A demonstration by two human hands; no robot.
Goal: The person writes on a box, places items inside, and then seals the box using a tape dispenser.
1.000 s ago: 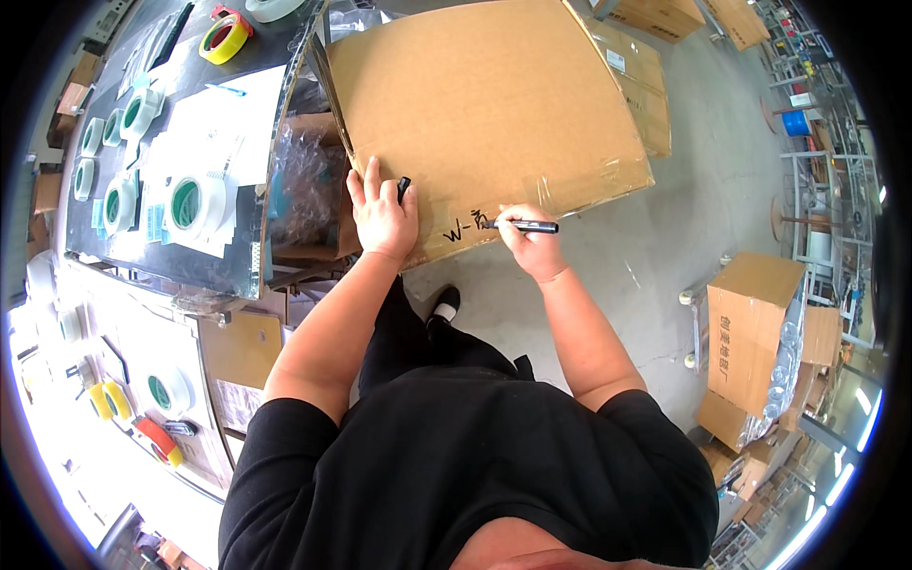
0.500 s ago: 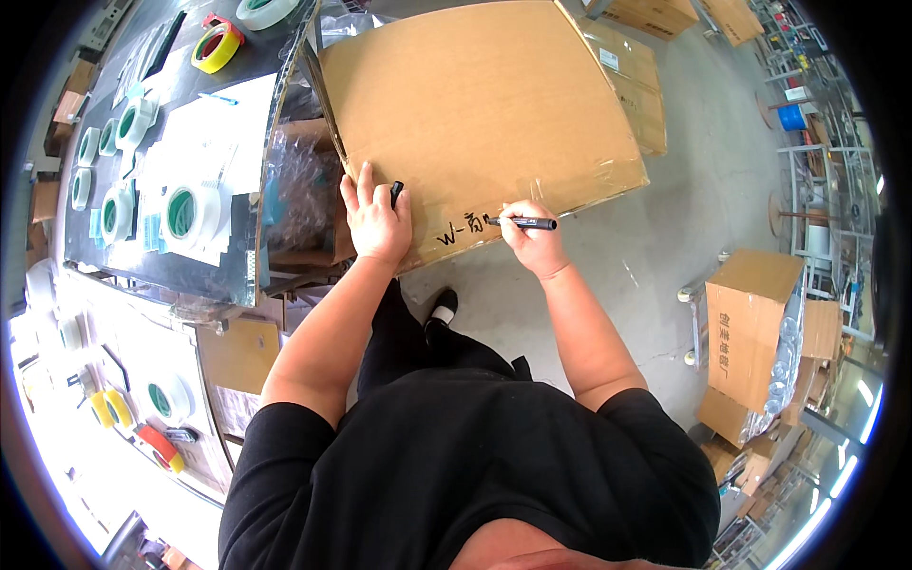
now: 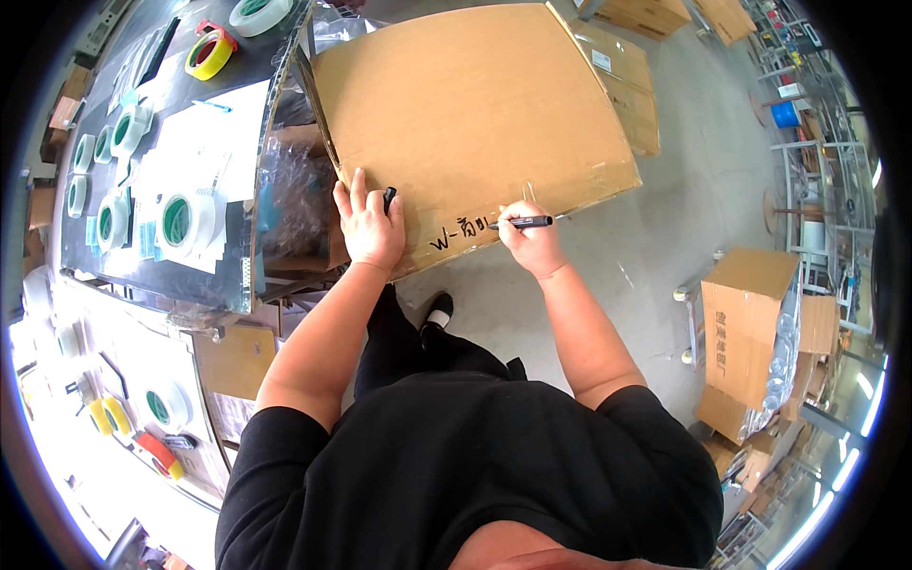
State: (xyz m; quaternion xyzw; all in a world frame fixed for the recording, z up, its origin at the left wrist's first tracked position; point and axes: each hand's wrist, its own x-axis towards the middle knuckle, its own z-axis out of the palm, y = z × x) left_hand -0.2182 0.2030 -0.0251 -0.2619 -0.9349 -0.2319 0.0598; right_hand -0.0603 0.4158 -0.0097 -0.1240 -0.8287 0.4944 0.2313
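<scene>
A large brown cardboard box (image 3: 465,104) lies in front of me. My right hand (image 3: 533,249) is closed around a black marker (image 3: 532,221), its tip at the box surface close to the near edge. Black handwriting (image 3: 460,231) runs leftward from that tip. On the box's near left corner lies my left hand (image 3: 372,233), palm down with the fingers spread. A black marker cap (image 3: 389,197) is pinched between its thumb and index finger.
At the left, a dark table (image 3: 223,275) bears papers, a yellow tape roll (image 3: 209,57) and several clear tape rolls (image 3: 187,220). Plastic wrap (image 3: 302,180) bulges beside the box. Another carton (image 3: 750,323) stands at the right near metal racks (image 3: 807,161).
A few more black strokes have appeared at the right end of the handwriting. The left hand keeps its place on the box, and the whole view has shifted slightly.
</scene>
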